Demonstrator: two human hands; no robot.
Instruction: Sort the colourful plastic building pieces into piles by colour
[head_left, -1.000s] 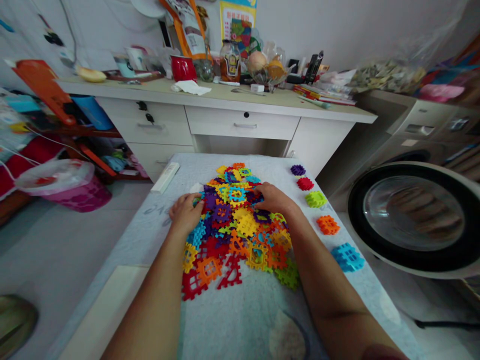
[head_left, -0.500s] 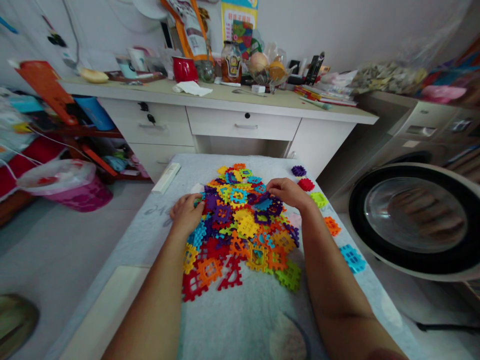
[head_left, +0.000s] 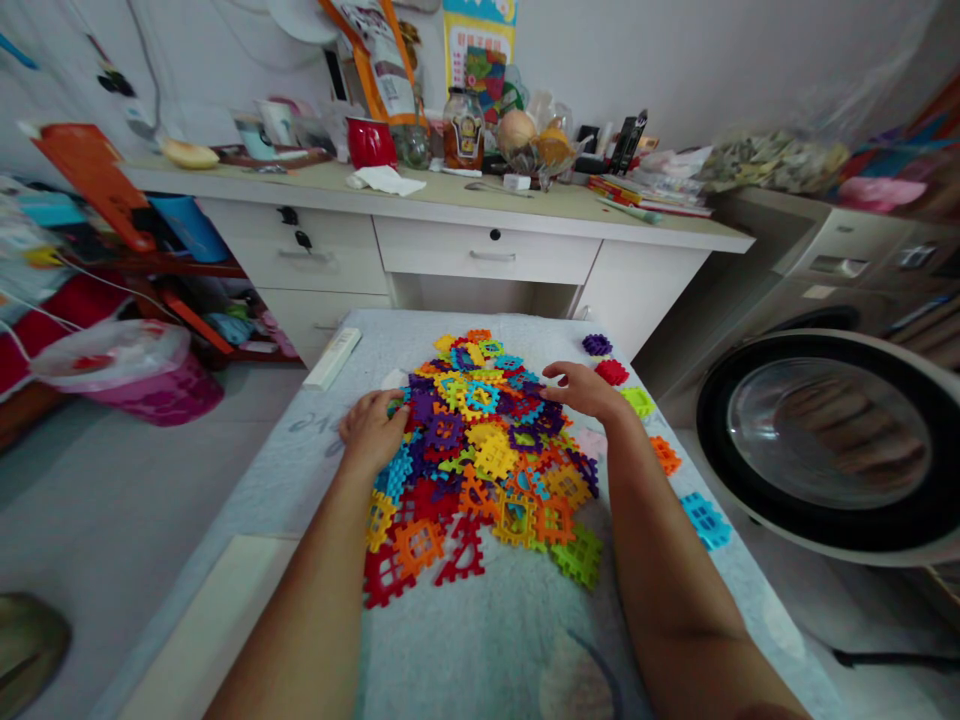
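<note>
A heap of flat, square plastic building pieces (head_left: 480, 450) in many colours lies on a table covered with a pale cloth (head_left: 487, 640). My left hand (head_left: 371, 430) rests on the heap's left edge, fingers curled on the pieces. My right hand (head_left: 585, 388) hovers at the heap's upper right, fingers loosely bent, with nothing clearly in it. Along the right edge sit single stacks: purple (head_left: 597, 344), red (head_left: 612, 371), green (head_left: 639, 401), orange (head_left: 664, 453) and blue (head_left: 705, 519).
A white remote (head_left: 331, 357) lies at the table's far left. Behind stands a cluttered white desk with drawers (head_left: 487, 250). A washing machine door (head_left: 832, 440) is close on the right. A pink bin with a plastic bag (head_left: 127, 370) stands on the floor at left.
My right hand has shifted from the middle of the heap out to its upper right edge, near the red and green stacks. The left hand has stayed put.
</note>
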